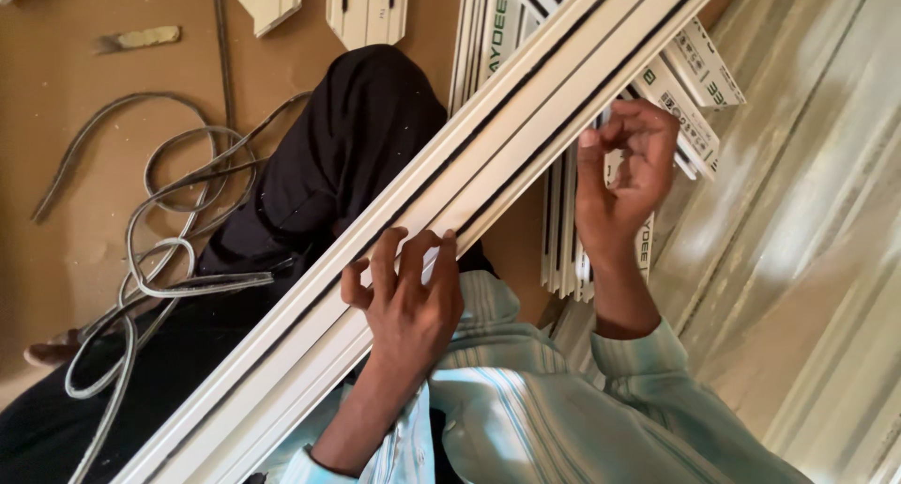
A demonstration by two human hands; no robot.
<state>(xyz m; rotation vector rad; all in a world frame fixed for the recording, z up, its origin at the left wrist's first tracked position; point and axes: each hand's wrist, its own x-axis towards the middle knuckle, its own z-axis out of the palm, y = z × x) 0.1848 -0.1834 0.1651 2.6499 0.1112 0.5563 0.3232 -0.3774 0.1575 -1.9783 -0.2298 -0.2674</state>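
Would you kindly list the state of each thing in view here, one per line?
Long white profile: lying diagonally across the person's lap, black seal strips seated in its grooves.
Left hand: fingertips pressing on the profile's edge, not closed around it.
Right hand: fingers curled at the profile's far edge.
Grey rubber gasket: loose, coiled on the brown floor.
Stacked white profiles: lying beneath the long one.

Both forearms bare below the cuffs. Shirt sleeves [563, 399] pale green with thin white and darker stripes, loose, creased, rolled or pushed up the forearm. Trousers [347, 155] plain black, flecked with fine pale dust at the knee. No rings or watch visible.
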